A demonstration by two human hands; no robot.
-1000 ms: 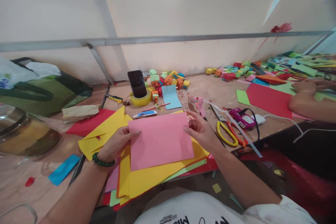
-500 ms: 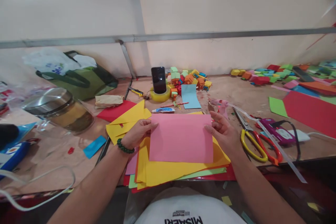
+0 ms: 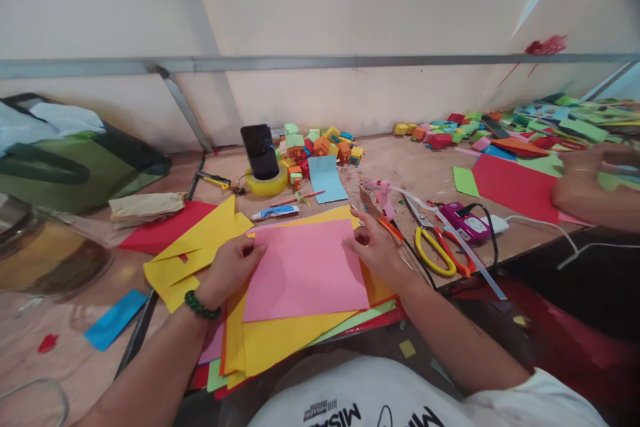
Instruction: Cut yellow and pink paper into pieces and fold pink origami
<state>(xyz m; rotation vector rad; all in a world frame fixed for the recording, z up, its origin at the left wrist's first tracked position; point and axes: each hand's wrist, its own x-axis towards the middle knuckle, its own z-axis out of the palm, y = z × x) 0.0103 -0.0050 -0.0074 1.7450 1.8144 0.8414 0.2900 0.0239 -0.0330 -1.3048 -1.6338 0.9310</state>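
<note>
A pink sheet of paper (image 3: 306,271) lies low over a stack of coloured paper, the yellow sheet (image 3: 285,345) uppermost. My left hand (image 3: 231,270) pinches the pink sheet at its left edge, thumb on top; a green bead bracelet circles that wrist. At the opposite edge my right hand (image 3: 379,248) grips it, thumb on the paper and fingers curled behind. Folded yellow paper pieces (image 3: 197,247) spread beside my left hand. Just right of my right hand are an orange-handled tool (image 3: 391,229) and a pink glue gun (image 3: 383,195).
Scissors with yellow and red handles (image 3: 434,250) and a purple power socket (image 3: 465,221) sit to the right. Behind are a phone (image 3: 261,152) on a tape roll (image 3: 267,183) and small paper cubes (image 3: 324,147). Another person's hand (image 3: 593,173) rests by red paper (image 3: 515,188).
The view has swung to the right, bringing another person's arm in at the right edge. Both my hands still hold the pink sheet, which now lies closer to the stack.
</note>
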